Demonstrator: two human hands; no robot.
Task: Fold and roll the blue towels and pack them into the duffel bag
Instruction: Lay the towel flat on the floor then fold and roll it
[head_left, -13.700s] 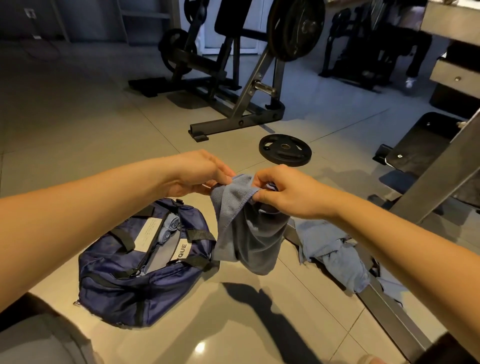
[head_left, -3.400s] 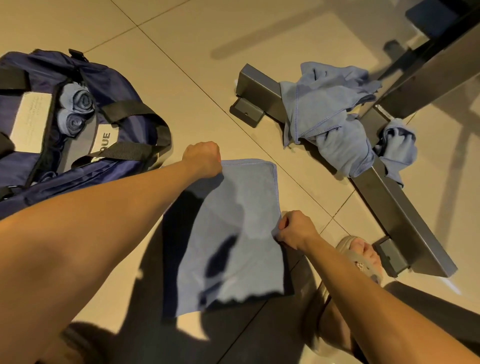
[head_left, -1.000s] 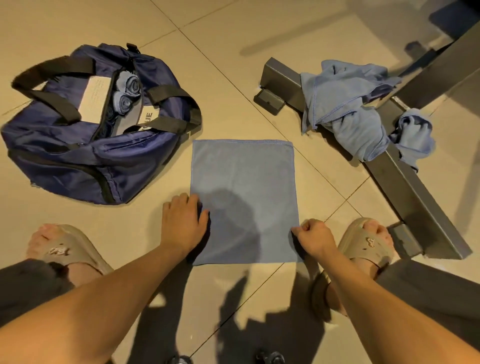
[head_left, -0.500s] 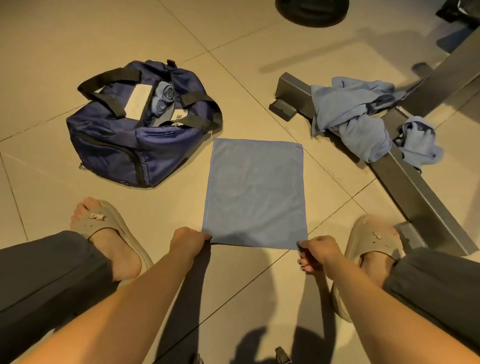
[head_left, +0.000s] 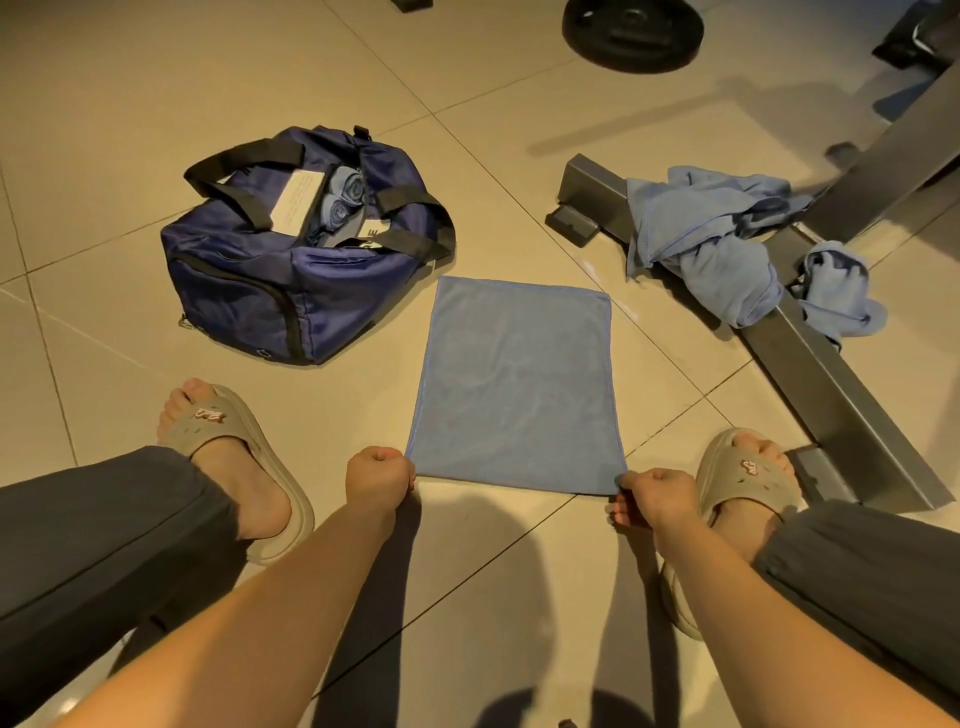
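1. We see a folded towel (head_left: 514, 384) lying flat on the tiled floor (head_left: 130, 104), a smooth rectangle between the two sandalled feet, its near edge closest to us.
2. Our left hand (head_left: 380, 475) is curled into a fist at the towel's near left corner, pinching that corner between thumb and fingers.
3. Our right hand (head_left: 655, 493) is closed the same way on the near right corner; the fingertips are tucked under, so we cannot tell exactly how much cloth it has.
4. The bag (head_left: 306, 260) sits on the floor to the left of the towel and beyond its far left corner, just beside it, unzipped with its black straps spread apart.
5. Inside the opening we see two rolled towels (head_left: 343, 200) standing side by side next to a white label.
6. To the right, a loose heap of towels (head_left: 711, 234) is draped over a grey steel bar (head_left: 841, 395) that runs diagonally across the floor; one smaller bunch (head_left: 836, 291) hangs on the bar's far side.
7. The right foot (head_left: 748, 473) rests just beside the near end of the bar, and the left foot (head_left: 228, 447) is planted near the bag.
8. A black weight plate (head_left: 631, 31) lies on the floor at the top edge, well apart from everything else.
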